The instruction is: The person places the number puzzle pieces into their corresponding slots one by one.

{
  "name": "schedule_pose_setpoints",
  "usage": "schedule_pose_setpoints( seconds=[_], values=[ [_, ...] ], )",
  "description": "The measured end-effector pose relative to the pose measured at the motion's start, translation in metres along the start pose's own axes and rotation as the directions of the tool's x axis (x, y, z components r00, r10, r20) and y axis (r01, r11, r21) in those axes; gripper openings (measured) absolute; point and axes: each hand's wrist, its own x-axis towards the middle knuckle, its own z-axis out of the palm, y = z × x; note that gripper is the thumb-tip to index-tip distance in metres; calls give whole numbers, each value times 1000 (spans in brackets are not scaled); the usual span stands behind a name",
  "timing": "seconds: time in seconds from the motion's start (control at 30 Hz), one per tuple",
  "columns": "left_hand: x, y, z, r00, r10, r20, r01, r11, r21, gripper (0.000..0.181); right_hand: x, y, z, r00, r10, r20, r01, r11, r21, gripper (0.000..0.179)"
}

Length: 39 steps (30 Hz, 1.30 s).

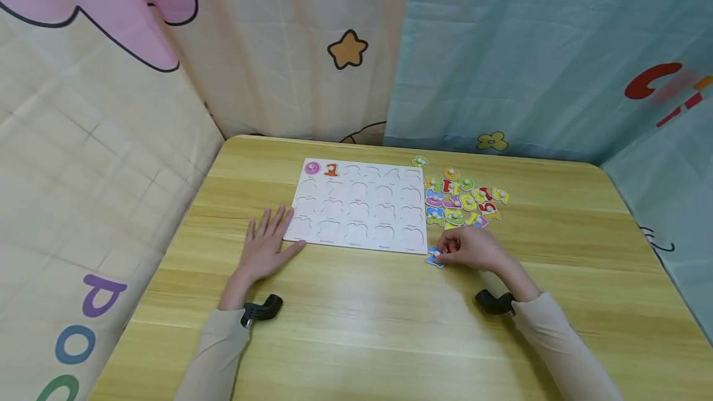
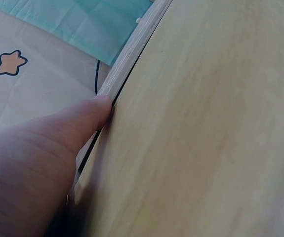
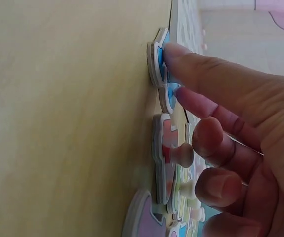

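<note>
A white puzzle board (image 1: 342,252) with number-shaped recesses lies on the table, a purple 0 (image 1: 312,168) and an orange-red 1 (image 1: 331,170) in its top row. My left hand (image 1: 268,247) rests spread at the board's lower left corner, its thumb (image 2: 90,116) along the edge. At the board's lower right corner, my right hand (image 1: 472,247) pinches a blue number piece (image 3: 160,64) between thumb and index finger. Its other fingers curl loosely near a red piece (image 3: 165,163) with a wooden knob. Which number the blue piece shows is hidden.
Several colourful number pieces with knobs (image 1: 453,202) lie in a cluster right of the board. A green piece (image 1: 420,161) sits by its top right corner. Curtains (image 1: 301,48) hang behind the wooden table (image 1: 356,320).
</note>
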Motion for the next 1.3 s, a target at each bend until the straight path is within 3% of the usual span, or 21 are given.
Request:
schedule_pose_setpoints(
  seconds=[0.13,0.27,0.5,0.7,1.03,1.17,1.3],
  values=[
    [0,-1,1,1000,-4,9,4,1000,3,80,1,-1,2,999,-21,-25,20,999,-27,20],
    [0,-1,1,1000,-7,16,7,1000,4,80,1,-2,1,1000,-16,0,16,1000,-2,19],
    [-1,0,1,1000,-4,0,4,1000,-1,79,14,0,-8,999,-49,13,47,990,130,18],
    [-2,-1,1,1000,-7,2,7,1000,3,79,62,-14,-11,1000,-12,1,12,988,154,19],
    [0,1,5,1000,8,-14,-8,1000,-2,78,167,-46,0,989,106,-108,-107,994,-1,22],
    [0,2,4,1000,6,-8,-6,1000,2,78,194,-58,4,982,147,-117,-156,985,-69,22],
    [-1,2,1,1000,-8,-1,8,1000,13,79,212,-69,8,977,166,-131,-177,981,-74,23]
  ],
)
